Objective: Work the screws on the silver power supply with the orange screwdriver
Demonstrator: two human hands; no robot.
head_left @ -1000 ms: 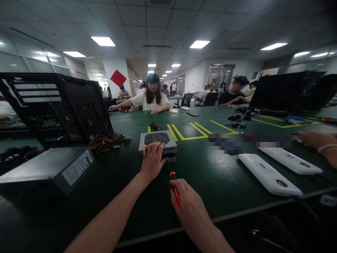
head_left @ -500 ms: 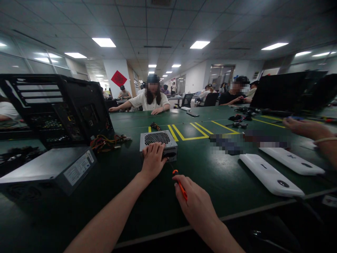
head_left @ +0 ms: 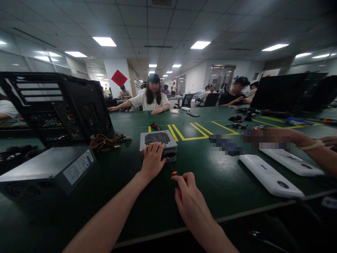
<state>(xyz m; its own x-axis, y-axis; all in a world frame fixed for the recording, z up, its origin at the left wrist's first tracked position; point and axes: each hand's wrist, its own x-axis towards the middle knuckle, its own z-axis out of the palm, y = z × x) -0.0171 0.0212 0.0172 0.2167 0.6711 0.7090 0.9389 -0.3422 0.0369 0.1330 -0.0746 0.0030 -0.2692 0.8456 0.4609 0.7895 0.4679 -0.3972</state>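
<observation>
A small grey power supply unit (head_left: 156, 137) with a honeycomb grille on top sits on the green table in front of me. My left hand (head_left: 153, 161) grips its near edge, fingers across the top and thumb down by the front face. An orange and black screwdriver (head_left: 174, 173) is in my right hand (head_left: 190, 196), its handle mostly covered by my fingers. The thin shaft points up and away to the lower part of the unit's front face, close to my left thumb. Whether the tip sits in a screw is too small to tell.
On the left stand an open black computer case (head_left: 84, 109) and a larger metal power supply (head_left: 50, 168), with cables (head_left: 107, 140) behind it. Two white devices (head_left: 271, 175) lie on the right, where another person's arm (head_left: 308, 138) reaches in. A person (head_left: 151, 96) sits opposite.
My right hand has turned around the screwdriver handle, with fingers more curled over it. My left hand and the power supply unit stay put. The other person's hand at right has moved left and lower.
</observation>
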